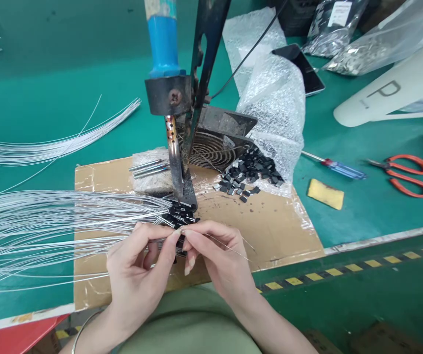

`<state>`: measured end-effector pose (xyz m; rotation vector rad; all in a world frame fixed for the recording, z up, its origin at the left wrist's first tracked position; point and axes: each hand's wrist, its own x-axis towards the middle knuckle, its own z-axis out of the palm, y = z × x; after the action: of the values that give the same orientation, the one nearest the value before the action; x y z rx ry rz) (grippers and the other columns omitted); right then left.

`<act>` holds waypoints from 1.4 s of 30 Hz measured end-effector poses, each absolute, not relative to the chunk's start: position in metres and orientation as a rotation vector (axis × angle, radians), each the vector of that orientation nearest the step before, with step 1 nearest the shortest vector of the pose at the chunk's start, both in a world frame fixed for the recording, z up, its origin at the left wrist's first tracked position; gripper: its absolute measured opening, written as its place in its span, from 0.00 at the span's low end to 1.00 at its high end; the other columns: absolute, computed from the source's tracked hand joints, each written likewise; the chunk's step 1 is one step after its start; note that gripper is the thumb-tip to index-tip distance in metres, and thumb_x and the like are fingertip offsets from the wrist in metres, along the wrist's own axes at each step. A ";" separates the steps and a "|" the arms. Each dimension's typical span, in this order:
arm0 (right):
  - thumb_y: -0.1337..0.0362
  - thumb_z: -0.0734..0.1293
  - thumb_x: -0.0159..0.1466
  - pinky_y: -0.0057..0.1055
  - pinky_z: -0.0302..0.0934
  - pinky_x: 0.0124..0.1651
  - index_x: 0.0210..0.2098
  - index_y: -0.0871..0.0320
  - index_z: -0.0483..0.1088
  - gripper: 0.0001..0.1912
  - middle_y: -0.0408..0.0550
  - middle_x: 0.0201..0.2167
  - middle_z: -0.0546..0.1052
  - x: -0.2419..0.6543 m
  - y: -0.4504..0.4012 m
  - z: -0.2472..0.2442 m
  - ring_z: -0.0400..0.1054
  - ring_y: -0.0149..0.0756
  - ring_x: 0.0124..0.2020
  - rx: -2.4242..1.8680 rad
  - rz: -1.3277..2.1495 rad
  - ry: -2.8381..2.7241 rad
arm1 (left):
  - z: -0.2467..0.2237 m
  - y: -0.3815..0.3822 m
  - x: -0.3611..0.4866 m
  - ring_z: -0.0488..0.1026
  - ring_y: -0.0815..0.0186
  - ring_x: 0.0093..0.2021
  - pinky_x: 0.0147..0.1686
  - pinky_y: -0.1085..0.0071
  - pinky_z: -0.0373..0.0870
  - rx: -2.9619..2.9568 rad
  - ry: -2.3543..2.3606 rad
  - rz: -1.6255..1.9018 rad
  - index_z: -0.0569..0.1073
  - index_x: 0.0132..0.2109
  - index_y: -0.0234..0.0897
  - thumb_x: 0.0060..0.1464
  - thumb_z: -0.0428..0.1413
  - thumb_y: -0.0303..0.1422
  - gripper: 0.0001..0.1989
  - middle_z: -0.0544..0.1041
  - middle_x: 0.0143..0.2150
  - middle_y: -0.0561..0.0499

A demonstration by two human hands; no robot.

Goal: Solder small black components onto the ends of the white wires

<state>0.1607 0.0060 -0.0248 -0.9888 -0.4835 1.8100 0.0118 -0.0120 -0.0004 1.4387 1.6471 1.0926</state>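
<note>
Low in the middle of the head view, my left hand [139, 268] and my right hand [222, 255] meet with pinched fingertips. A thin silvery wire [229, 247] passes through my right hand and sticks out to its right. What the left fingertips grip is too small and covered to make out. Just beyond the fingers lie black connectors [182, 214] on the ends of a spread bundle of white wires [86, 211]. Above them a soldering iron [174, 162] with a blue handle [162, 46] points tip down, clamped in a black stand [206, 54].
Cardboard [270, 231] covers the work area. Loose black connectors [252, 169] lie by a round-grilled fan [211, 147] and bubble wrap [278, 108]. To the right are a screwdriver [344, 168], yellow sponge [325, 193] and orange-handled scissors [410, 174]. More white wires [67, 145] lie left.
</note>
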 end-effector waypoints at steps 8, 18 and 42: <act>0.59 0.81 0.59 0.24 0.71 0.21 0.30 0.55 0.86 0.07 0.41 0.22 0.81 0.168 0.011 -0.022 0.71 0.27 0.15 -0.937 1.933 -0.432 | 0.002 -0.011 0.007 0.75 0.68 0.30 0.28 0.72 0.68 1.502 1.607 1.038 0.82 0.38 0.42 0.64 0.63 0.27 0.06 0.81 0.30 0.53; 0.59 0.81 0.60 0.23 0.75 0.24 0.33 0.56 0.87 0.07 0.41 0.23 0.82 0.170 0.013 -0.022 0.73 0.26 0.17 -0.909 1.969 -0.415 | 0.000 -0.012 0.008 0.73 0.69 0.29 0.27 0.73 0.66 1.478 1.648 1.041 0.82 0.38 0.41 0.63 0.64 0.28 0.05 0.81 0.30 0.53; 0.58 0.81 0.61 0.20 0.75 0.25 0.31 0.56 0.87 0.08 0.40 0.23 0.81 0.165 0.010 -0.024 0.75 0.24 0.18 -0.908 1.905 -0.400 | -0.004 -0.011 0.015 0.67 0.69 0.24 0.23 0.69 0.62 1.551 1.664 1.126 0.82 0.38 0.42 0.62 0.64 0.26 0.06 0.76 0.25 0.54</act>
<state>0.1655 0.0097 -0.0242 -0.9076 -0.4002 1.9054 0.0149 -0.0110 -0.0040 1.5514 1.6640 1.1260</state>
